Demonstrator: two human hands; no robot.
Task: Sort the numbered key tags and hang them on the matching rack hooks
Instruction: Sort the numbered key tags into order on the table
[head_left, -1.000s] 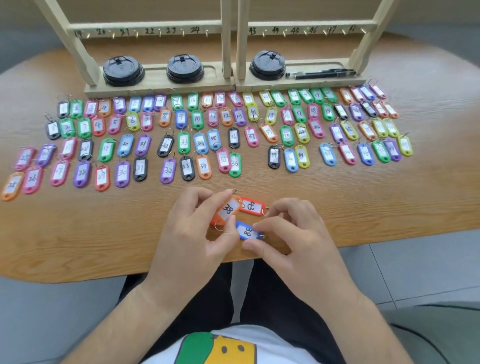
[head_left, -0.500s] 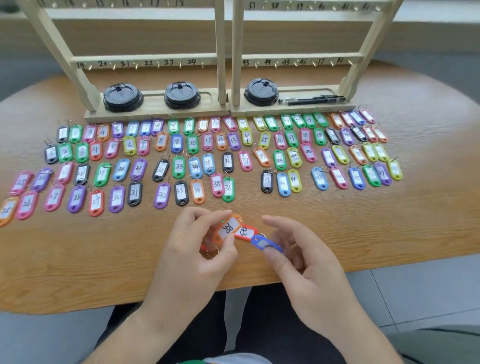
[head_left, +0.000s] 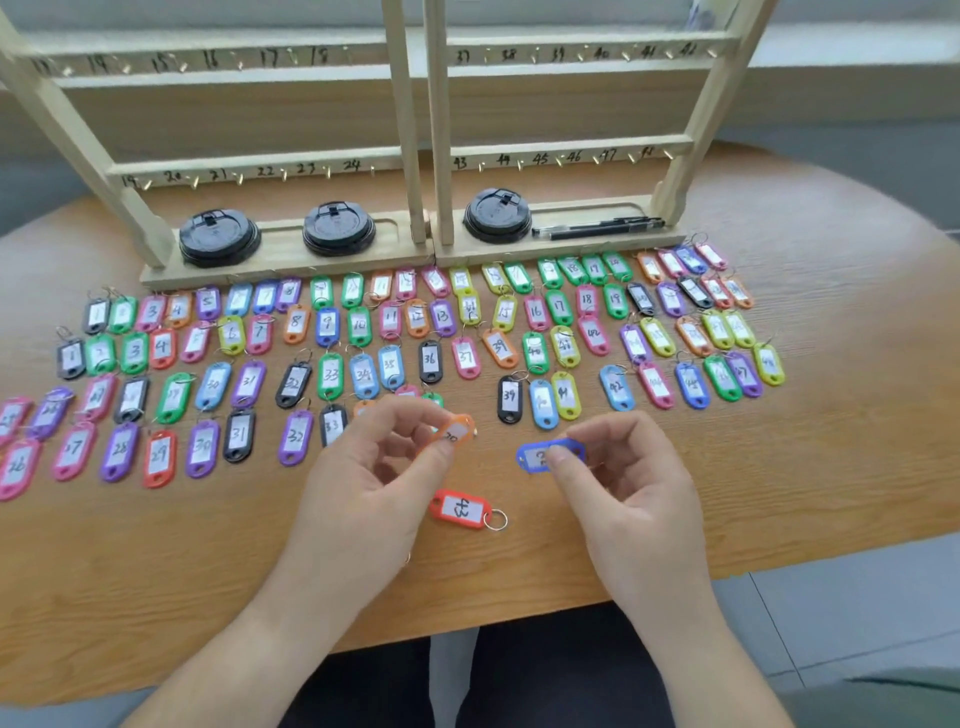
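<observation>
My left hand (head_left: 374, 478) pinches an orange key tag (head_left: 454, 431) between thumb and forefinger, just above the table. My right hand (head_left: 623, 483) holds a blue key tag (head_left: 545, 456) by its right end, a little to the right of the orange one. A red tag (head_left: 461, 508) with a metal ring lies flat on the table between my hands. Several rows of coloured numbered tags (head_left: 395, 338) are spread out beyond my hands. Two wooden racks (head_left: 415, 130) with numbered hooks stand at the back.
Three black cup lids (head_left: 338, 228) and two black pens (head_left: 597, 228) rest on the rack bases. The wooden table (head_left: 779, 493) has bare surface at the front right and front left. Its near edge runs just under my wrists.
My hands have drawn apart. The red tag has dropped from the cluster onto the table. The blue tag has gone right with my right hand. The view has tilted up toward the racks.
</observation>
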